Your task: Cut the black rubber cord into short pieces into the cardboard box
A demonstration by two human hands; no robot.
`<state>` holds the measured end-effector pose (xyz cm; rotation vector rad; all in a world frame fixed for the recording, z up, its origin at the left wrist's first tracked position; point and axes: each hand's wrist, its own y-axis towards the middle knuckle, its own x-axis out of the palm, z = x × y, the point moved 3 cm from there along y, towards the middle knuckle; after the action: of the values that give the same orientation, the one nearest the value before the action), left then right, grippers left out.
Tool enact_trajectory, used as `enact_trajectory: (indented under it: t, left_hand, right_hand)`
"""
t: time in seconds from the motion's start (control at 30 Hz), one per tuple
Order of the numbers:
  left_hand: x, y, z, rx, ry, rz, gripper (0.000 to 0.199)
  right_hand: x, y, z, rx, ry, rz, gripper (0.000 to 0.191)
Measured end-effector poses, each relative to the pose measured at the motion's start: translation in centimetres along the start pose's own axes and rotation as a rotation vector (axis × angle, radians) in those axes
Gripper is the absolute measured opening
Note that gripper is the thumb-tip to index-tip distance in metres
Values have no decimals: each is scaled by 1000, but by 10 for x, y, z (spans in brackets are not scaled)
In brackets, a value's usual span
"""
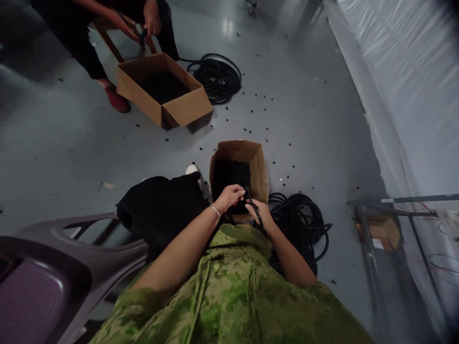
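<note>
Gripping a black hose [260,222] in the right hand [259,209], above the near edge of the small cardboard box [258,177]. Holding the left hand [231,196] over the box, with fingertips drawn close together just beside the hose; impossible to tell if closing on anything. Wearing a bracelet [215,211] on the left wrist. Having small dark pieces [241,171] lying inside the box, a tangle of black tubing [303,217] lying just right of it, and black bits [251,111] dotting the floor [304,105] beyond it. Facing a co-worker's hands [153,21], beyond and left of the box, gripping something dark near a larger open carton [190,105] and a coil of tubing [215,79].
</note>
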<state>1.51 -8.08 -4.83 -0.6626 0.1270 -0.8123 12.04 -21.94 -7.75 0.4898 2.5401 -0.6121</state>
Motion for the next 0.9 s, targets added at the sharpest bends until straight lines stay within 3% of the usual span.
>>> enact_trajectory:
  t: [0.3,0.53,0.63,0.8,0.9]
  left_hand:
    - [3,-4,2,-15,-50,72,17]
    - [4,-6,2,-43,-44,136,21]
    - [4,-6,2,-35,-60,127,20]
    - [3,-5,2,-4,-103,109,17]
    - [3,-5,2,7,-114,102,16]
  right_hand:
    - [9,-6,-8,-69,-187,124,29]
    - [8,-5,-5,-64,-194,132,24]
    - [6,-5,-3,-29,-53,91,30]
    - [9,-4,-2,57,400,-106,56]
    - [9,-2,-4,77,469,-115,58]
